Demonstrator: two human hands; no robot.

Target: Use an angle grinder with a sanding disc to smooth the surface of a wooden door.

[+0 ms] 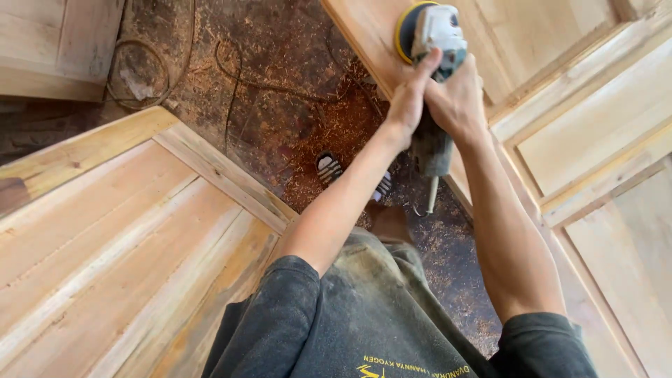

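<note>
1. I am gripping a grey-and-white handheld power sander with a round yellow-rimmed black disc (428, 42) with both hands at once, arms stretched out ahead of me toward the far right of the scene.

2. My left hand (409, 98) is wrapping the tool's left flank, fingers reaching up over the pale housing; my right hand (456, 101) is clamping the dusty grey body just beside it, so the two hands are touching, closed around the same tool.

3. The tool's long axis is running from near to far: the tail and its cord stub are hanging down toward me below my hands, and the disc is sitting at the far end, beyond my fingertips.

4. The disc is pressing against (or just grazing, I cannot tell which) the long edge of a pale wooden door frame rail (364, 35), which is slanting from far left to near right, passing under my right forearm.

5. Both hands are equally close to the tool, though the left is lying nearer the disc end.

6. Another pale panelled wooden door (126, 231) is lying at the near left, well apart from the tool.

7. Between the two woodworks, a sawdust-strewn dark floor (280, 77) is showing, with my striped sandal (329, 169) on it.
</note>
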